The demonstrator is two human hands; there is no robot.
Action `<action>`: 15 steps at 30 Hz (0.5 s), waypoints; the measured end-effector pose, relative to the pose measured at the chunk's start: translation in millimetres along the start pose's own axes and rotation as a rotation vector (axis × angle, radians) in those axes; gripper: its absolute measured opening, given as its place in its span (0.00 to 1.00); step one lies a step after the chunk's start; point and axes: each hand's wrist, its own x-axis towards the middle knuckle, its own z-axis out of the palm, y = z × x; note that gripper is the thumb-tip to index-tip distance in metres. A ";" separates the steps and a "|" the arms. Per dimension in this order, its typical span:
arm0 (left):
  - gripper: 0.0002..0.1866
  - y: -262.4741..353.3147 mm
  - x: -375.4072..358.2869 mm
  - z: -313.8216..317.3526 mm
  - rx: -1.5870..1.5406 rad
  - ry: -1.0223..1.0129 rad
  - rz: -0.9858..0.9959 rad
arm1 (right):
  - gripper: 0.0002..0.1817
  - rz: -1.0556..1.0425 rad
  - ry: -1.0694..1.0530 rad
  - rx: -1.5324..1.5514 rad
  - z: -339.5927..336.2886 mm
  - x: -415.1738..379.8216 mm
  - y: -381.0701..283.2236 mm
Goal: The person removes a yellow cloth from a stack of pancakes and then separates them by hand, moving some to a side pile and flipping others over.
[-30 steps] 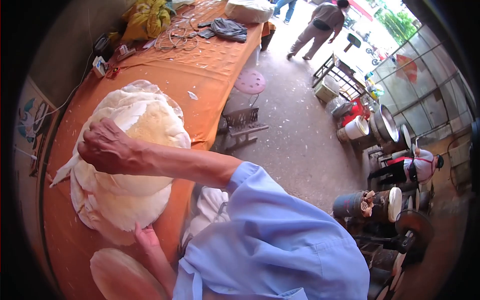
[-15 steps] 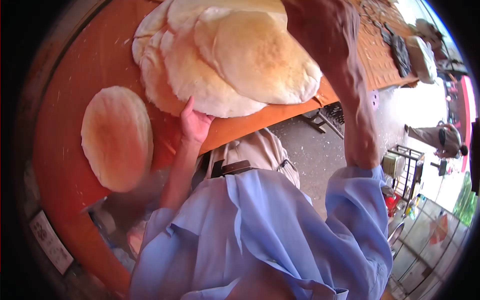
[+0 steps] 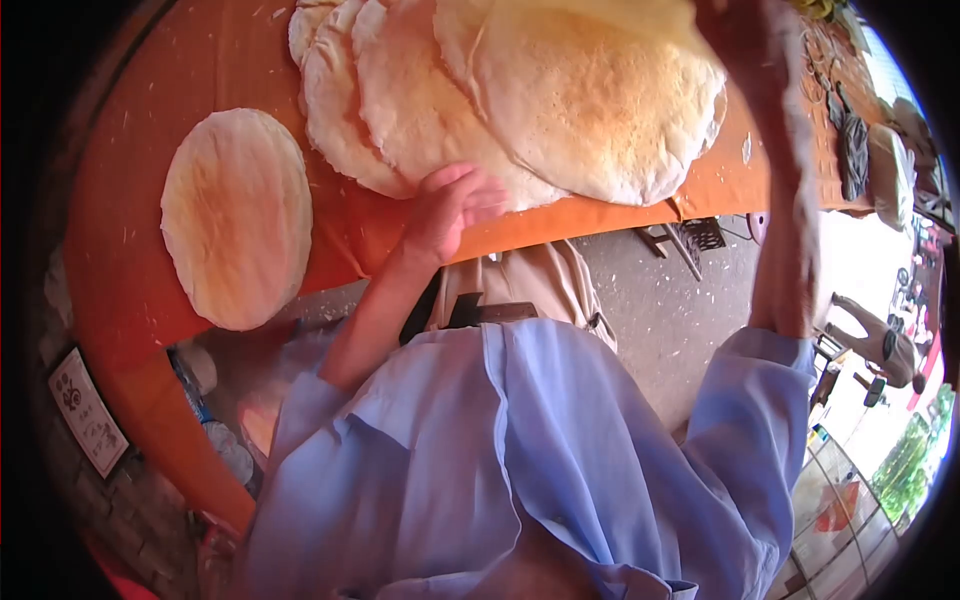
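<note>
A stack of large pale round flat discs point(image 3: 400, 110) lies on the orange-covered table point(image 3: 130, 290). The top disc point(image 3: 590, 100) is browned in the middle and overhangs the table's near edge. My left hand point(image 3: 450, 205) is at the near rim of the stack with its fingers spread, touching the lower discs from the edge. My right arm reaches up across the picture, and my right hand point(image 3: 745, 40), partly cut off at the top, is on the far side of the top disc and seems to grip it.
One single disc point(image 3: 235, 215) lies apart on the table to the left. Dark cloth point(image 3: 855, 145) and a white bag point(image 3: 890, 170) sit at the table's far end. Bottles point(image 3: 215, 450) and a framed sign point(image 3: 85, 425) are below the table. A person point(image 3: 870, 335) walks at right.
The camera tipped down and swung along the table. My left hand moved from under the stack's rim to its near edge with fingers spread. The top disc slid further over the stack.
</note>
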 end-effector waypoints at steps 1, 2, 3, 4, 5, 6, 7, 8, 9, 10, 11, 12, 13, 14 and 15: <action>0.12 -1.8 7.8 4.6 -0.028 -0.028 0.007 | 0.08 0.174 0.021 0.036 -32.4 12.5 -30.1; 0.12 -5.7 13.1 6.3 -0.058 -0.052 0.011 | 0.09 -0.043 0.200 0.042 -31.4 12.7 -14.8; 0.12 -9.8 15.7 8.2 -0.088 -0.076 0.012 | 0.06 -0.078 0.151 0.045 -30.3 2.5 -10.1; 0.12 -12.4 17.9 12.4 -0.102 -0.068 0.005 | 0.04 -0.115 0.105 0.046 -26.7 -17.4 -9.9; 0.12 -14.2 20.6 17.1 -0.117 -0.061 0.000 | 0.03 -0.154 0.061 0.045 -19.5 -40.8 -11.5; 0.12 -15.9 23.4 20.4 -0.133 -0.053 -0.004 | 0.04 -0.194 0.018 0.047 -7.4 -62.8 -12.9; 0.11 -18.5 25.6 20.7 -0.145 -0.056 0.013 | 0.03 -0.146 -0.099 0.034 13.1 -86.3 -15.0; 0.11 -21.9 26.9 19.9 -0.154 -0.058 0.026 | 0.03 -0.095 -0.218 0.022 36.3 -113.5 -17.4; 0.11 -24.3 28.1 19.7 -0.160 -0.063 0.039 | 0.03 -0.042 -0.352 0.043 60.0 -143.5 -16.1; 0.11 -22.4 28.2 17.6 -0.158 -0.068 0.049 | 0.02 0.010 -0.483 0.061 79.5 -165.1 -16.8; 0.10 -20.0 25.5 20.5 -0.155 -0.071 0.057 | 0.04 0.034 -0.544 0.061 82.9 -176.2 -18.2; 0.10 -20.3 23.7 21.5 -0.151 -0.071 0.062 | 0.07 0.059 -0.609 0.064 82.8 -186.7 -20.3; 0.10 -20.7 23.3 24.8 -0.110 -0.060 0.093 | 0.03 0.080 -0.507 0.127 76.4 -189.0 -25.6; 0.10 -22.1 21.2 29.8 -0.089 -0.030 0.115 | 0.04 0.086 -0.467 0.159 70.7 -191.2 -28.6; 0.10 -22.7 18.9 36.5 -0.070 -0.005 0.138 | 0.06 0.091 -0.425 0.186 65.0 -192.6 -29.7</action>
